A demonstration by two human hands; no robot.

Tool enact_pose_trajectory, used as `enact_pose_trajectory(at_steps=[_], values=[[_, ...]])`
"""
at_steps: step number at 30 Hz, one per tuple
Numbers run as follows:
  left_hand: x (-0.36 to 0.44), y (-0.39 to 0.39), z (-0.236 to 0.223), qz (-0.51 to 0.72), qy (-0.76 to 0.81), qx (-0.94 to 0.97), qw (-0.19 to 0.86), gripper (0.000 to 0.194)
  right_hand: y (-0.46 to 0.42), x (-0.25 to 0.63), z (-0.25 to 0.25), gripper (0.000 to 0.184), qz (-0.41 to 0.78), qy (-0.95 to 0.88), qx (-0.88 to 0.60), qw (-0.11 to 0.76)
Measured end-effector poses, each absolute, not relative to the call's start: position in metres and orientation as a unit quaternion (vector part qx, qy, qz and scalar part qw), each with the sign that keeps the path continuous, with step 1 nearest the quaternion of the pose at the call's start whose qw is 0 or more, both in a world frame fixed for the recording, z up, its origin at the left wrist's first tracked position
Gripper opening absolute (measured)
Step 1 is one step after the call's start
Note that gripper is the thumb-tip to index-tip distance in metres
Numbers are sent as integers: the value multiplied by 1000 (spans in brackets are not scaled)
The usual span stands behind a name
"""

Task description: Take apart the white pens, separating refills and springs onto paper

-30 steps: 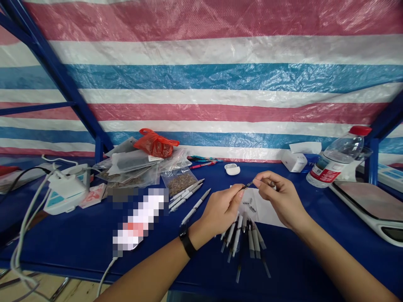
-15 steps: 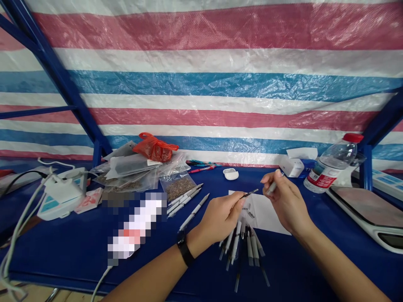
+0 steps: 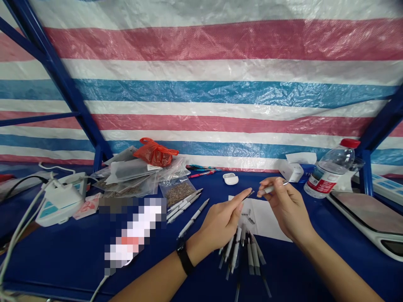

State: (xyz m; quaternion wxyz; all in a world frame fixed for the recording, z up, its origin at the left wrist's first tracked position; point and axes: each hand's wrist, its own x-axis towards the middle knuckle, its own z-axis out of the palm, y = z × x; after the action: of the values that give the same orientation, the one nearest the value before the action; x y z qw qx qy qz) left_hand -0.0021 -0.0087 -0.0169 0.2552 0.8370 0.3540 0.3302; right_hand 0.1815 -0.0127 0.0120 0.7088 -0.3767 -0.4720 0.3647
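My left hand (image 3: 222, 224): dark rod (image 3: 250, 194); my right hand (image 3: 286, 205): white barrel (image 3: 267, 190).
I pinch them just apart, pens (image 3: 236, 250) at five o'clock, bottle (image 3: 329, 173) at three.

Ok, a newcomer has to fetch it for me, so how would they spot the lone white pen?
On the blue table, find the left hand, with a black band at its wrist. Just left of that hand, a slim white pen lies slantwise. It lies by itself, while the white pens farther left are bunched beside the bag of brown flakes.
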Motion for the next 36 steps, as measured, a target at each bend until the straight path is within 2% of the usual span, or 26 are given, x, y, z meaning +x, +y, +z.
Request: enact_pose_trajectory(at_steps=[15, 36], values=[[-1, -4, -27, 357, 316, 838, 266, 51, -10, 184, 11, 48, 344, -477, -369, 720], [1, -5, -29, 385, 290, 835, 267, 49, -12, 180, 6, 53, 367, -506, -418, 659]])
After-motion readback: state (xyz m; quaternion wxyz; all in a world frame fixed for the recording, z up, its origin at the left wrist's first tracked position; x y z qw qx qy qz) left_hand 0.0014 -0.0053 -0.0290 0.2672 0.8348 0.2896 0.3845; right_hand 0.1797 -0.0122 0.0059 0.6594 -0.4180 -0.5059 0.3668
